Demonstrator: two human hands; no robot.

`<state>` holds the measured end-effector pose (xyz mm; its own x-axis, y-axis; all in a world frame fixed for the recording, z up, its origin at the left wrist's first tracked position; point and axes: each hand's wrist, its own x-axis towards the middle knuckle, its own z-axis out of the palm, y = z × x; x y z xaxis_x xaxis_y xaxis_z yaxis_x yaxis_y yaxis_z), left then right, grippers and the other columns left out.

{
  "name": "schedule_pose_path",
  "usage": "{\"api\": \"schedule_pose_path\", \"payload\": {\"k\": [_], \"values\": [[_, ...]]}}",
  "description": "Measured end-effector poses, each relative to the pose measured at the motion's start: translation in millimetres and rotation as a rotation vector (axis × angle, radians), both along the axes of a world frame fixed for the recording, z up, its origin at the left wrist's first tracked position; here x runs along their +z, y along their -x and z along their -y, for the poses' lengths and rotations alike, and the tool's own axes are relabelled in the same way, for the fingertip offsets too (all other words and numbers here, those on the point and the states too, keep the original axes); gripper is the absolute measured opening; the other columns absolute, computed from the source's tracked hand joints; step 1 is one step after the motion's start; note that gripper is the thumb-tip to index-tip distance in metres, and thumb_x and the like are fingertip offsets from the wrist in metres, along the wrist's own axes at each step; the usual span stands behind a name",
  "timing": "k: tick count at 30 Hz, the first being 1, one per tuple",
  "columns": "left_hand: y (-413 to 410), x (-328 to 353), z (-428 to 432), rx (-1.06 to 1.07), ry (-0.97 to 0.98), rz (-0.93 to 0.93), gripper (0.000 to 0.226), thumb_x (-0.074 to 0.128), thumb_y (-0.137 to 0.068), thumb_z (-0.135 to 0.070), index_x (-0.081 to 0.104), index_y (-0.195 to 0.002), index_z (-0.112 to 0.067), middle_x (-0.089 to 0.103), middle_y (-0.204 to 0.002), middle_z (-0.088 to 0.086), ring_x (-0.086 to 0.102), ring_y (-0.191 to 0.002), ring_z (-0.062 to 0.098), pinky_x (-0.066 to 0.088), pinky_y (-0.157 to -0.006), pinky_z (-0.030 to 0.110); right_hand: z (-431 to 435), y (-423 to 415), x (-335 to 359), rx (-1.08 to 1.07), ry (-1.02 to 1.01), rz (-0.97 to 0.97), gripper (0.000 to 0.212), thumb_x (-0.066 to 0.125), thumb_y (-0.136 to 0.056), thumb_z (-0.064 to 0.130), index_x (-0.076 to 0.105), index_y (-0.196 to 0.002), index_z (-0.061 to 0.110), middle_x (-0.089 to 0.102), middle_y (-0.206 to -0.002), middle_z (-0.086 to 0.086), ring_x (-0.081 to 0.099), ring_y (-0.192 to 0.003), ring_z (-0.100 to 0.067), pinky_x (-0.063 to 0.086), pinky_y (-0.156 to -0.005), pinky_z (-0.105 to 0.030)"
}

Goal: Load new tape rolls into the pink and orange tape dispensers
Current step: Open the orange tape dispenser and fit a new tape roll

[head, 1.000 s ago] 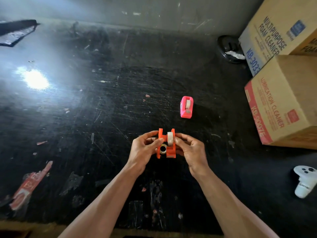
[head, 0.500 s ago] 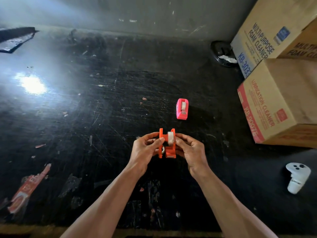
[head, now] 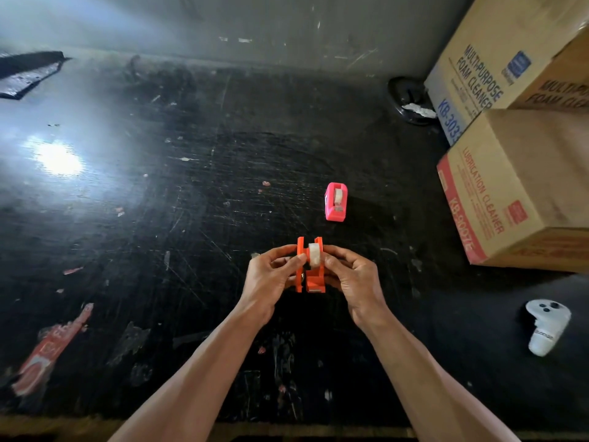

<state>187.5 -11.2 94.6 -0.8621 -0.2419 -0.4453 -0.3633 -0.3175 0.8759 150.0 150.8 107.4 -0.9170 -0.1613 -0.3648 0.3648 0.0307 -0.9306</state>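
Scratched black table [head: 159,218], left hand [head: 271,282] and right hand [head: 353,279] grip closed on orange dispenser [head: 314,279]

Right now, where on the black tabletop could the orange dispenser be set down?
Bare top lies left of the pink dispenser, out to the red label scrap. Also below the hands holding the orange dispenser. Crowded right: lubrication cleaner box, white controller.

We hold the orange dispenser [head: 310,272] upright above the bench's near middle, a white tape roll [head: 315,255] seated between its sides. The pink dispenser [head: 336,202], roll loaded, stands just beyond.
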Motion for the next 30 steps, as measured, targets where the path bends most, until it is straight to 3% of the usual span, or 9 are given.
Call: {"api": "schedule_pose_path", "payload": {"k": [9, 15, 21, 30], "values": [[-1.7, 0.1, 1.8, -0.012, -0.03, -0.015, 0.033, 0.075, -0.093, -0.016, 0.07, -0.124, -0.008, 0.081, -0.099, 0.014, 0.08, -0.089, 0.026, 0.062, -0.075, 0.03, 4.2, -2.5, 1.8, -0.013, 0.03, 0.029, 0.017, 0.068, -0.096, 0.01, 0.075, -0.111, 0.015, 0.083, -0.099, -0.006, 0.081, -0.092, -0.022, 0.064, -0.087, -0.041], [-1.2, -2.1, 0.5, 0.004, -0.092, -0.007, 0.034, 0.075, -0.093, -0.018, 0.069, -0.125, -0.008, 0.08, -0.105, 0.015, 0.079, -0.097, 0.029, 0.062, -0.092, 0.044, 5.6, 0.0, 2.9, -0.019, 0.041, 0.039, 0.019, 0.069, -0.095, 0.01, 0.076, -0.112, 0.013, 0.082, -0.102, -0.009, 0.08, -0.095, -0.022, 0.063, -0.087, -0.039], [-0.5, -3.4, -1.2, 0.025, -0.207, 0.032, 0.032, 0.072, -0.094, -0.015, 0.069, -0.125, -0.005, 0.078, -0.111, 0.019, 0.077, -0.104, 0.035, 0.059, -0.095, 0.054, 7.5, 0.8, 4.2, -0.022, 0.047, 0.048, 0.018, 0.069, -0.096, 0.008, 0.076, -0.112, 0.012, 0.083, -0.1, -0.01, 0.081, -0.094, -0.022, 0.064, -0.085, -0.038], [0.7, -1.8, -1.8, 0.057, -0.298, 0.08, 0.032, 0.072, -0.094, -0.016, 0.07, -0.125, -0.007, 0.077, -0.114, 0.02, 0.078, -0.103, 0.032, 0.063, -0.079, 0.042, 10.5, 1.4, 2.3, -0.023, 0.048, 0.061, 0.021, 0.071, -0.095, 0.013, 0.076, -0.115, 0.012, 0.083, -0.101, -0.009, 0.08, -0.096, -0.022, 0.063, -0.087, -0.039]]}}
